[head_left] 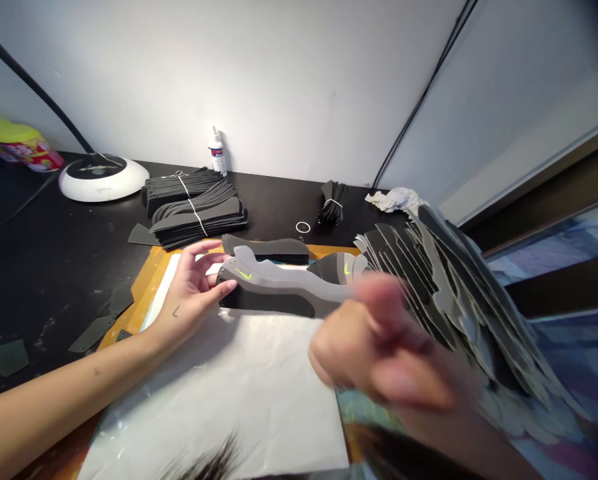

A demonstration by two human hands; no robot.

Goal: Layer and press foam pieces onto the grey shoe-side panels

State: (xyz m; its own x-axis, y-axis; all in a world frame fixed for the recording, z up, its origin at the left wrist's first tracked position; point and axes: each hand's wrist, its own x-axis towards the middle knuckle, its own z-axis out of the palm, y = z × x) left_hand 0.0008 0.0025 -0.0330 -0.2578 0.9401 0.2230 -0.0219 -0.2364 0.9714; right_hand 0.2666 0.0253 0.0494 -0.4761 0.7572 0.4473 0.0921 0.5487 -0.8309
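Note:
My left hand (193,290) grips the left end of a long grey shoe-upper piece (279,283) with lime swoosh marks, thumb below and fingers above. The piece rests on a black piece (269,303) over a white sheet (239,387). My right hand (379,347) is close to the camera and smeared by motion, so its fingers cannot be read. It hovers by the right end of the grey piece, beside a fanned stack of grey and black cut pieces (453,287).
Tied bundles of black cut pieces (193,207) lie at the back, with a small glue bottle (217,152), a white round lamp base (103,177), a rubber band (303,227), a small black bundle (333,203) and crumpled paper (396,199). Black scraps (93,330) lie left.

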